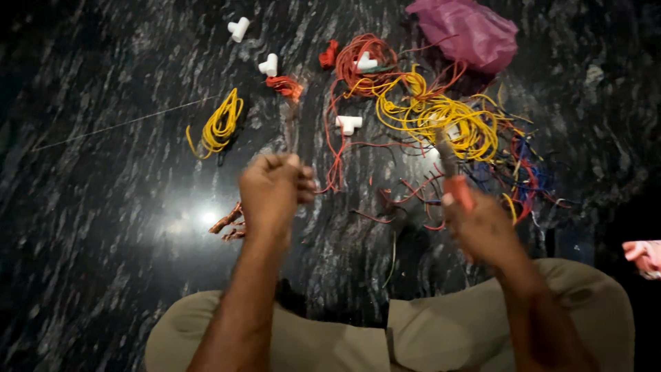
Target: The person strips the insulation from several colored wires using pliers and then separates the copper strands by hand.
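red-handled tool [454, 180] in right hand [482, 231]; wire tangle [441, 117] beyond.

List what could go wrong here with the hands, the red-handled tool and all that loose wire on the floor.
1. The right hand holds a red-handled tool pointing toward the left hand, which pinches something thin and blurred; a slip might nick the fingers.
2. The yellow wire tangle and red wires overlap, so pulling one strand may drag others.
3. The small white fittings lie among the wires and could get swept away.
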